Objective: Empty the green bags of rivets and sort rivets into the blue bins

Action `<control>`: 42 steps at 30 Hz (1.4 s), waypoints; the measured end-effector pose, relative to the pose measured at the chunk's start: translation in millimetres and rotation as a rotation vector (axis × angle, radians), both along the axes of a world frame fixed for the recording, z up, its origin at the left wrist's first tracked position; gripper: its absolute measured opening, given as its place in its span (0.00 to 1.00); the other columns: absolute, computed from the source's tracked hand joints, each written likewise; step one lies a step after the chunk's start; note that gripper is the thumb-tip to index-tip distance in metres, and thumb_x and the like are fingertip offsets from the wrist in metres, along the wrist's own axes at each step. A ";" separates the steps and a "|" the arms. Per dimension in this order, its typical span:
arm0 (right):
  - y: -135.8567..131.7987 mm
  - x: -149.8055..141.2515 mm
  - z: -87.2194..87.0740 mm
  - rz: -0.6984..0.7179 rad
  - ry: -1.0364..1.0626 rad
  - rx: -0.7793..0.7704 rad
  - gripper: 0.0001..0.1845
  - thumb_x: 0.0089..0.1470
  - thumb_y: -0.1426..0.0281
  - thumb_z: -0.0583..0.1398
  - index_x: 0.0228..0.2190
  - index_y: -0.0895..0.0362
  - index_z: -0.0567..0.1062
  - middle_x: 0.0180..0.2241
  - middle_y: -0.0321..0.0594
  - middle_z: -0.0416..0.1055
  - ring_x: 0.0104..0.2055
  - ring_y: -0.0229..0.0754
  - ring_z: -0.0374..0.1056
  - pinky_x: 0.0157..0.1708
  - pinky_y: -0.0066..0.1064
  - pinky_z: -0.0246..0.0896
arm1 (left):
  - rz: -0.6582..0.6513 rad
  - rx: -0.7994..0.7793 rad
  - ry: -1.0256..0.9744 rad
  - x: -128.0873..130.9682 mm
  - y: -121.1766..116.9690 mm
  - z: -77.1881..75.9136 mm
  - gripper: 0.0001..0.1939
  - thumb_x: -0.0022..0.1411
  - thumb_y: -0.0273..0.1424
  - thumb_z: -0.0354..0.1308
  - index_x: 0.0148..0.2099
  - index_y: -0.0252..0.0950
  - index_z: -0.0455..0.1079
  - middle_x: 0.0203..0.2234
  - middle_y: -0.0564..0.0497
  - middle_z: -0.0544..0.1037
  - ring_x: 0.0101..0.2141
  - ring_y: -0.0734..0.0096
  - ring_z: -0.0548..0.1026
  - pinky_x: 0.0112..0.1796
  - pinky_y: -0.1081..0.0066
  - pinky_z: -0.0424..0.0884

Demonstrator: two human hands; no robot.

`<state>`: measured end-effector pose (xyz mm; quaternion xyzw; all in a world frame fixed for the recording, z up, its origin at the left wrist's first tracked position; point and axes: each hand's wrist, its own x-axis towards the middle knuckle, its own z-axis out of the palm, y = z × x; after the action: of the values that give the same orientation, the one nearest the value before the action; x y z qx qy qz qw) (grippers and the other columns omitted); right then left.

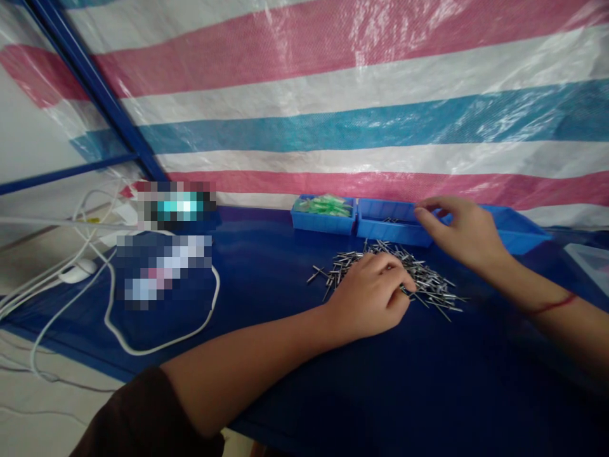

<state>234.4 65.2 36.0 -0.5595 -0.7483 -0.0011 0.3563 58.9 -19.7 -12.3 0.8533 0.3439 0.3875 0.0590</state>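
A heap of thin silvery metal pins, blind rivets by their look (pixel 431 282), lies loose on the dark blue table. My left hand (pixel 371 295) rests over the near side of this heap with its fingers curled; a rivet end seems to show at the fingertips, the rest being hidden by the hand. Above the right end of the middle blue bin (pixel 394 231) is my right hand (pixel 464 231), its thumb and forefinger slightly apart and nothing visible between them. A few rivets lie in that bin.
To the left stands a blue bin (pixel 323 222) of green-and-clear small pieces (pixel 328 205); another blue bin (pixel 521 236) sits to the right. A clear plastic container (pixel 590 266) is at the right edge. White cables (pixel 143 351) loop across the left side. Striped sheeting (pixel 333 127) hangs behind.
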 end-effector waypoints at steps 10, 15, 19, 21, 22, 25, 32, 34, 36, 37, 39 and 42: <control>-62.0 9.7 -37.0 0.154 0.073 0.051 0.10 0.52 0.65 0.56 0.36 0.55 0.72 0.34 0.42 0.71 0.33 0.42 0.66 0.29 0.33 0.58 | 0.041 0.171 0.372 4.9 -6.2 -0.7 0.13 0.63 0.35 0.48 0.34 0.36 0.72 0.28 0.50 0.72 0.33 0.64 0.69 0.33 0.65 0.63; -66.3 1.4 -42.0 0.280 0.060 0.082 0.07 0.54 0.68 0.55 0.35 0.54 0.70 0.35 0.41 0.71 0.39 0.45 0.67 0.39 0.38 0.61 | 0.100 0.162 0.435 4.8 -8.1 0.6 0.13 0.62 0.37 0.52 0.34 0.34 0.72 0.29 0.48 0.73 0.33 0.63 0.71 0.32 0.65 0.64; -67.9 -1.1 -45.9 0.304 0.077 0.074 0.07 0.54 0.68 0.55 0.36 0.53 0.70 0.36 0.41 0.71 0.40 0.46 0.67 0.40 0.40 0.62 | 0.109 0.155 0.462 6.5 -10.2 2.3 0.11 0.63 0.35 0.51 0.36 0.34 0.71 0.31 0.48 0.75 0.35 0.61 0.72 0.33 0.64 0.65; -67.7 -1.8 -47.2 0.309 0.089 0.067 0.07 0.53 0.68 0.55 0.36 0.53 0.70 0.35 0.40 0.71 0.39 0.47 0.68 0.40 0.40 0.62 | 0.138 0.107 0.468 7.7 -11.1 3.4 0.11 0.63 0.34 0.52 0.36 0.33 0.71 0.31 0.48 0.75 0.35 0.61 0.73 0.34 0.63 0.65; -67.4 -2.0 -47.6 0.309 0.098 0.067 0.07 0.53 0.68 0.55 0.36 0.52 0.71 0.35 0.40 0.71 0.39 0.47 0.68 0.40 0.41 0.62 | 0.151 0.079 0.469 8.3 -11.4 3.7 0.11 0.63 0.34 0.52 0.36 0.33 0.71 0.31 0.48 0.75 0.35 0.61 0.73 0.34 0.63 0.65; -67.2 -1.8 -47.5 0.304 0.116 0.060 0.06 0.53 0.68 0.55 0.35 0.52 0.71 0.35 0.40 0.71 0.39 0.47 0.68 0.40 0.40 0.62 | 0.175 0.041 0.469 9.3 -11.8 4.3 0.12 0.64 0.34 0.51 0.35 0.32 0.70 0.29 0.48 0.75 0.34 0.62 0.73 0.34 0.63 0.65; -74.1 -0.6 -42.5 0.256 0.220 0.068 0.07 0.52 0.69 0.54 0.33 0.51 0.70 0.34 0.40 0.72 0.38 0.48 0.69 0.38 0.39 0.63 | 0.211 0.019 0.194 4.3 -9.1 9.2 0.11 0.68 0.33 0.44 0.39 0.35 0.67 0.34 0.50 0.73 0.36 0.66 0.71 0.37 0.66 0.64; -77.7 -2.0 -40.9 0.283 0.245 0.055 0.06 0.51 0.69 0.55 0.34 0.51 0.70 0.34 0.39 0.72 0.36 0.47 0.69 0.37 0.38 0.63 | 0.209 -0.021 0.047 2.7 -6.9 9.4 0.10 0.68 0.32 0.44 0.39 0.36 0.65 0.35 0.50 0.73 0.37 0.68 0.71 0.39 0.67 0.64; -81.0 -4.4 -40.1 0.339 0.249 0.039 0.06 0.51 0.67 0.57 0.34 0.51 0.70 0.32 0.37 0.71 0.34 0.44 0.69 0.35 0.35 0.63 | 0.182 -0.061 -0.061 1.8 -4.7 8.1 0.08 0.68 0.32 0.45 0.40 0.36 0.64 0.35 0.51 0.74 0.37 0.69 0.72 0.40 0.68 0.64; -82.3 -5.7 -40.0 0.359 0.249 0.031 0.06 0.52 0.66 0.58 0.34 0.51 0.70 0.31 0.36 0.71 0.32 0.42 0.68 0.34 0.34 0.63 | 0.163 -0.077 -0.099 1.6 -3.8 7.2 0.07 0.68 0.31 0.45 0.40 0.36 0.64 0.34 0.51 0.75 0.36 0.69 0.72 0.40 0.68 0.64; -84.0 -7.6 -40.5 0.367 0.254 0.018 0.05 0.52 0.65 0.58 0.33 0.52 0.71 0.30 0.35 0.71 0.30 0.40 0.67 0.31 0.31 0.63 | 0.131 -0.097 -0.154 1.4 -2.5 5.6 0.06 0.67 0.31 0.47 0.40 0.36 0.64 0.33 0.52 0.76 0.35 0.70 0.73 0.39 0.68 0.65; -84.5 -7.9 -41.9 0.358 0.279 0.015 0.05 0.53 0.65 0.59 0.33 0.52 0.72 0.30 0.35 0.72 0.30 0.39 0.68 0.31 0.30 0.63 | 0.094 -0.091 -0.196 1.1 -1.6 4.8 0.06 0.67 0.31 0.48 0.39 0.36 0.65 0.32 0.52 0.76 0.34 0.70 0.73 0.39 0.68 0.65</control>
<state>226.5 -19.4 -5.9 -0.4097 -0.7791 0.1340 0.4552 60.0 -21.3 -7.5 0.7906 0.3935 0.4554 0.1127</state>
